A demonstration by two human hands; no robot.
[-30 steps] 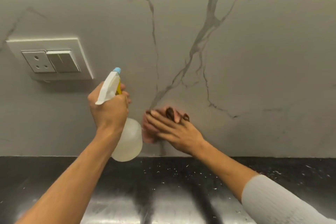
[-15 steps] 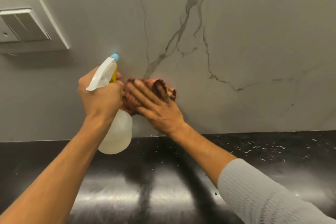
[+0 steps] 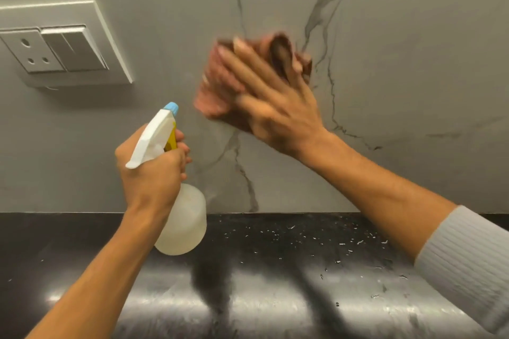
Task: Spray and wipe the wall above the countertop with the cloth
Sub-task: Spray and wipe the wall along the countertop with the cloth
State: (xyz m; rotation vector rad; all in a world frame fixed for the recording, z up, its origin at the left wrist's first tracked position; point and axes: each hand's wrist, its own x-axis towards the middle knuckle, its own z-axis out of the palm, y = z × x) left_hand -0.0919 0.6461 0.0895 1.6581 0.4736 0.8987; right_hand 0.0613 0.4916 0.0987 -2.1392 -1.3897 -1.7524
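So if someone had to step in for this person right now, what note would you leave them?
Left hand grips the bottle, nozzle toward the wall.
Right hand presses the cloth flat on the wall, right of the socket; it is blurred, so probably mid-wipe.
Droplets speckle the countertop, so some spraying seems done.
Left: wipe the remaining wall; how much is clean I cannot tell.

Grey dark-veined wall, black speckled countertop, blurred, seemingly pinkish-brown cloth, blue-tipped white spray bottle.

No readable text, label, brand or number on any surface in view.
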